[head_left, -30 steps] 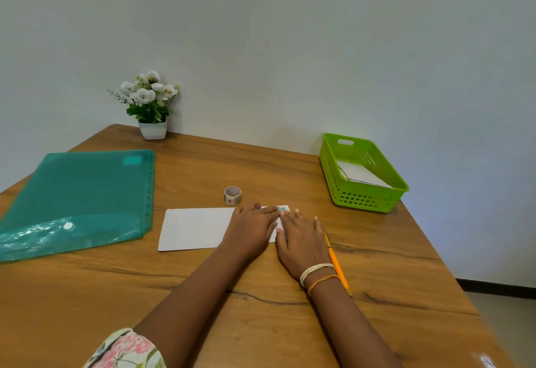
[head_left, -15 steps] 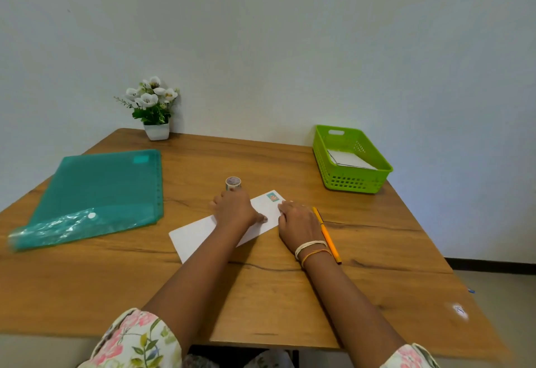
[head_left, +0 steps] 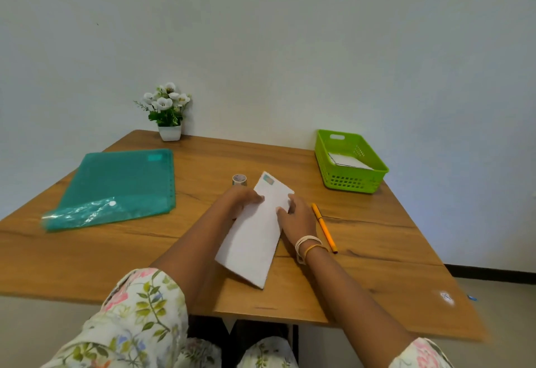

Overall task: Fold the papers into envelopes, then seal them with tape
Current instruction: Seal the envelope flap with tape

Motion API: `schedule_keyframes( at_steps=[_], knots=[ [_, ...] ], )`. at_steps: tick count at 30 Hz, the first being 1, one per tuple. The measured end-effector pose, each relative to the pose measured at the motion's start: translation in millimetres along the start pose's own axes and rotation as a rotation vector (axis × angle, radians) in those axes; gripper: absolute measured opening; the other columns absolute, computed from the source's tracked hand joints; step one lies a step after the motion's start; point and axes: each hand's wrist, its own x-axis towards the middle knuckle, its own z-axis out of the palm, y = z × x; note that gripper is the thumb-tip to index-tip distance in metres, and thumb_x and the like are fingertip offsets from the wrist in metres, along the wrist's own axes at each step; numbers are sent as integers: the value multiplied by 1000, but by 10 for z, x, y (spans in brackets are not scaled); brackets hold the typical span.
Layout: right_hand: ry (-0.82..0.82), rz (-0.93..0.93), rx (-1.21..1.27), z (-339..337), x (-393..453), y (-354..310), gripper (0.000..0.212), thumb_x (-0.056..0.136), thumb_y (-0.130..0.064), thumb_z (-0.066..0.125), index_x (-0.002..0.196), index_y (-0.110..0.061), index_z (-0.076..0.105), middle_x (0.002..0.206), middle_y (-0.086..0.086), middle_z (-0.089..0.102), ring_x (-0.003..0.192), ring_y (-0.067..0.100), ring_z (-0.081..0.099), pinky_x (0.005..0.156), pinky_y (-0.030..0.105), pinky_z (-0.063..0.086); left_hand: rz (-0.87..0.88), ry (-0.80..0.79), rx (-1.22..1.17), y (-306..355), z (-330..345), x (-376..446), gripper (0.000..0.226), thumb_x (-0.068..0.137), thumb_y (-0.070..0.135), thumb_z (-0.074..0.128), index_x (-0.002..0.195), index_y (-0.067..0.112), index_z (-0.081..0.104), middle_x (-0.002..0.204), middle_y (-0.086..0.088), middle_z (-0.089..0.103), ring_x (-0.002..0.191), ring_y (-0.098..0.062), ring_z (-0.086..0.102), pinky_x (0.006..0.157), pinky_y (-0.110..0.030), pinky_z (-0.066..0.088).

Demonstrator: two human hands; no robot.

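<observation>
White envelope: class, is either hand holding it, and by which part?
Both. The left hand and right hand grip the white envelope by its long side edges, near the far end bearing the tape sticker.

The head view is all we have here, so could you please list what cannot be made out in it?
- Folded paper: its underside faces away; any flap or tape there is hidden.
- Patch on its far corner: blurred, design unreadable.
- Tape roll: small, partly behind the left hand.
- Green basket: its wall hides most of the papers inside.
</observation>
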Motion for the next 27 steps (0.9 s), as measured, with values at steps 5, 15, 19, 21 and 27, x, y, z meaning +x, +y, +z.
schedule_keyframes(
  at_steps=[5,15,19,21,27],
  knots=[
    [-42,270,158,-227,7,-161,33,88,-25,61,115,-6,58,119,12,58,105,26,57,79,24,43,79,82,-452,110,23,-57,48,86,5,68,130,2,49,125,-19,59,107,-34,62,86,-44,54],
    [39,283,412,-816,289,-308,24,87,11,50,106,13,64,99,15,63,81,20,54,42,8,40,31,-115,-50,304,128,-264,78,85,70,47,123,2,49,115,-19,58,97,-33,62,64,-36,54],
    [188,265,509,-979,439,-364,25,86,11,51,107,11,66,99,16,63,83,20,53,34,6,35,-64,-541,-96,426,78,-288,81,83,70,49,121,-2,51,91,-23,70,68,-28,71,59,-33,60],
    [229,264,530,-1024,513,-389,25,86,10,51,106,9,67,95,13,62,82,20,54,39,11,40,-66,-629,-248,479,140,-297,64,86,53,60,121,0,49,94,-25,71,70,-30,72,60,-35,61],
    [195,249,444,-1170,635,-365,23,86,5,51,103,5,68,95,12,64,82,21,55,45,16,40,48,-462,-477,616,475,-302,29,87,-2,64,114,-7,54,91,-19,67,87,-28,68,62,-34,60]
  ],
)
